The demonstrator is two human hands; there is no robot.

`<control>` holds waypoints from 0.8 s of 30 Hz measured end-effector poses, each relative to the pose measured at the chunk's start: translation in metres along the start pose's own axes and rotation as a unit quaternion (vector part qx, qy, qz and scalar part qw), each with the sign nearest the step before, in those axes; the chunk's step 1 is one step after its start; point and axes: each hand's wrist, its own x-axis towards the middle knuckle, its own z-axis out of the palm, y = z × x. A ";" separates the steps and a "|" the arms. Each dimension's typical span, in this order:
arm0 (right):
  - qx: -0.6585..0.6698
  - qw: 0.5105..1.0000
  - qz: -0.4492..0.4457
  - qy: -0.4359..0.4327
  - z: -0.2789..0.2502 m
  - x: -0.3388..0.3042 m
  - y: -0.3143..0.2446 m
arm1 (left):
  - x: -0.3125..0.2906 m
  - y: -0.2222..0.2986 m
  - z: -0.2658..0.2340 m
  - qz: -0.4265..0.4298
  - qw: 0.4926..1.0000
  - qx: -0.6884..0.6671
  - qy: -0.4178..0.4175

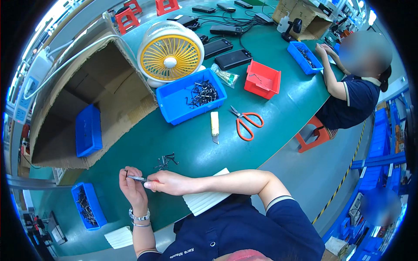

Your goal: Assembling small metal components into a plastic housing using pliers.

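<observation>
Over the near left part of the green table, my left hand (132, 189) pinches a small black part (126, 173) between its fingertips. My right hand (170, 182) is closed around a slim metal-tipped tool (138, 178), whose tip reaches to the left hand's fingers; the grip hides its handle, so its exact kind cannot be made out. Just beyond the hands lies a small pile of thin black parts (166, 161). Farther off are a yellow-handled utility knife (214, 124) and scissors with orange handles (248, 123).
A blue bin (167, 112) of black parts stands before a yellow-white fan (170, 56). A red bin (266, 82) sits right of it. Left are an open cardboard box (126, 104) and another blue bin (101, 217). A white foam pad (204, 201) lies under my right forearm. A co-worker sits far right.
</observation>
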 end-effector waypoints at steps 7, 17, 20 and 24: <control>0.021 0.999 0.024 0.007 0.002 0.008 0.006 | 0.001 0.005 -0.004 -0.034 0.999 0.023 0.036; 0.122 0.980 0.150 -0.049 -0.005 0.007 -0.011 | 0.006 -0.003 -0.014 -0.020 0.999 -0.025 -0.001; 0.151 0.966 0.200 -0.069 -0.003 0.004 -0.014 | -0.001 -0.005 -0.018 -0.032 0.999 -0.027 0.010; 0.171 0.963 0.195 -0.076 -0.003 0.003 -0.013 | -0.007 -0.010 -0.021 -0.043 0.999 -0.017 0.015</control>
